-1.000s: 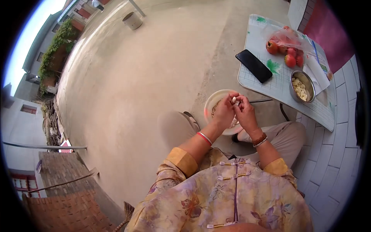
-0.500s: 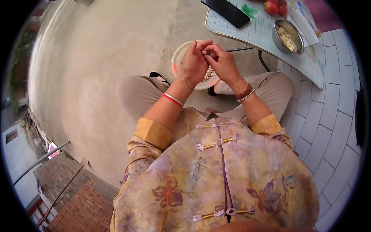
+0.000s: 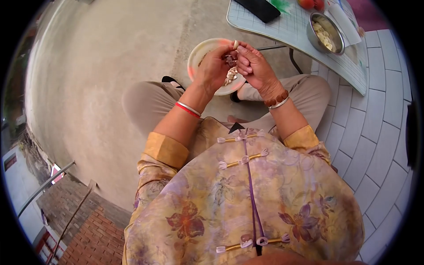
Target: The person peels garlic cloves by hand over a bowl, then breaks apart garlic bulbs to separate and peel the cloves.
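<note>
Both my hands meet above a round white and pink basin [image 3: 193,66] between my legs. A small pale clove [image 3: 236,44] is pinched at the fingertips where the hands come together. My right hand [image 3: 256,65] has its fingers closed on it. My left hand [image 3: 216,66] is curled beside it, with what look like dark purplish peels [image 3: 230,60] at its fingers. Whitish and pinkish pieces [image 3: 230,76] lie in the basin below. On the table a metal bowl [image 3: 338,40] holds several pale cloves.
The folding table [image 3: 291,33] at the upper right bears a black phone [image 3: 260,9], red fruits [image 3: 308,3] and white paper [image 3: 346,25]. A table leg [image 3: 295,62] stands right of the basin. Brick paving [image 3: 88,238] lies at the lower left.
The view has tilted down and shifted, so basin and table sit higher and further left. The left palm, open upward half a second ago, has curled in; the clove has risen to the fingertips.
</note>
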{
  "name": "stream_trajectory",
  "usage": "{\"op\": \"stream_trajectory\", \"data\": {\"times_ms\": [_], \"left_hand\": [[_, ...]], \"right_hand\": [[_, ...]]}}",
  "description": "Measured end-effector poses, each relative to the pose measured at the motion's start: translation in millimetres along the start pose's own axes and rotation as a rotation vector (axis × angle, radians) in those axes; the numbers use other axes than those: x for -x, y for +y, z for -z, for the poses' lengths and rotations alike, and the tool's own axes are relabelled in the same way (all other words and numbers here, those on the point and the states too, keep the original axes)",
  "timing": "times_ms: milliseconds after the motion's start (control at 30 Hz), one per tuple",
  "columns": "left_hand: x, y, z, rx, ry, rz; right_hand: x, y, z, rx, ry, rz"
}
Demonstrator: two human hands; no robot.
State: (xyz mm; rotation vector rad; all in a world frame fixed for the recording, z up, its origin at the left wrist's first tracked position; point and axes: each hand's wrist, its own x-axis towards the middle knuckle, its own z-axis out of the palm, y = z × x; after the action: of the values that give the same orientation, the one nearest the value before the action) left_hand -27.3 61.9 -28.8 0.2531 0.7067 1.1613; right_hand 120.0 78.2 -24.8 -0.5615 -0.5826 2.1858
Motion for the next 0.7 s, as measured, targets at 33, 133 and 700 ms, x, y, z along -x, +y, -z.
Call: {"op": "stream_trajectory", "data": {"times_ms": [33, 133, 700], "left_hand": [[-3, 0, 4, -0.034, -0.037, 0.013], [-2, -1, 5, -0.076, -0.072, 0.037], [7, 6, -12, -0.278, 0.05, -0.071]], "right_hand": [[1, -1, -1, 0.001, 0.003, -0.003], [4, -1, -3, 0.09, 0.08, -0.006], [-3, 0, 8, -0.159, 0.177, 0.049]]}}
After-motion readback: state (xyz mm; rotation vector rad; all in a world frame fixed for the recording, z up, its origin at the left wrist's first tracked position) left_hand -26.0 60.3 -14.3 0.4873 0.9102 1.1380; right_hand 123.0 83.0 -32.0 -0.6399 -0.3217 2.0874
